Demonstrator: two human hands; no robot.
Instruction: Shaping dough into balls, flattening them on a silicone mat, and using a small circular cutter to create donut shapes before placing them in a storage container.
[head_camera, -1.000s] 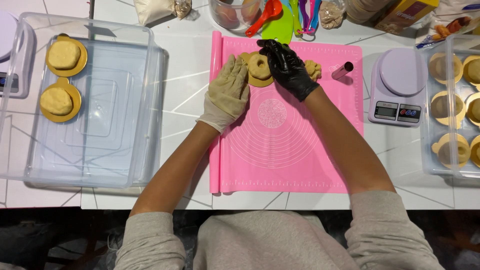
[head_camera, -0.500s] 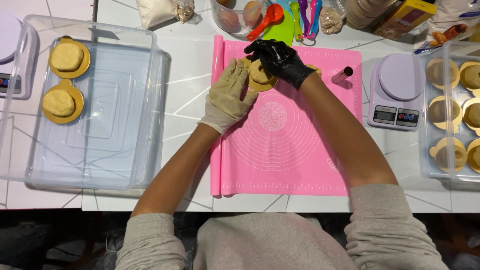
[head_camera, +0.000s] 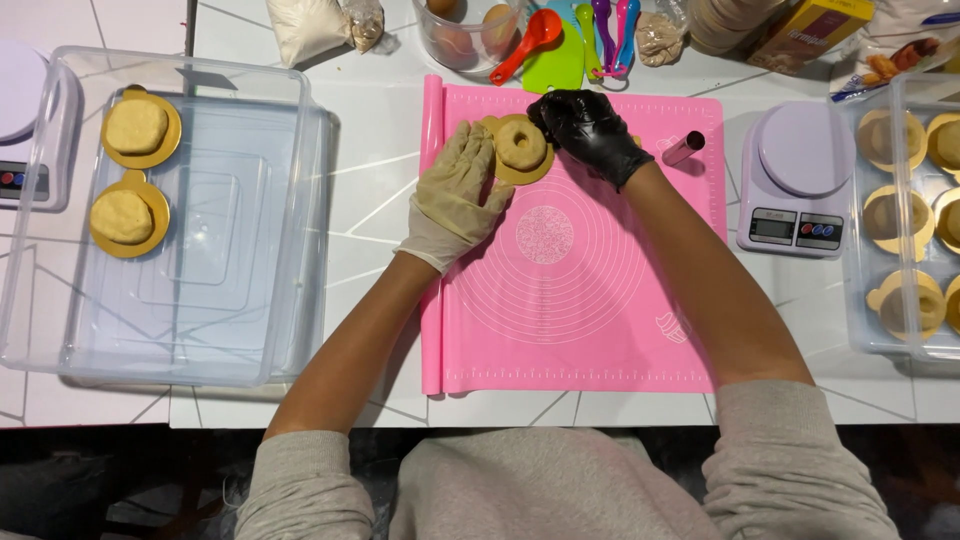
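two gloved hands shaping a ring of dough at the far end of the pink mat.

head view: the dough ring, pale, soft and round with a dimple in its middle, sits on a gold round board on the mat's far edge. the left hand, in a cream glove, lies flat and released against the board's near-left rim; the right hand, in a black glove, pinches the ring's far-right side. the shaping step seems in hand; next calls for a light, even touch. right of the mat stands a lilac scale; left, a clear tub with 2 dough rounds on the worktop.
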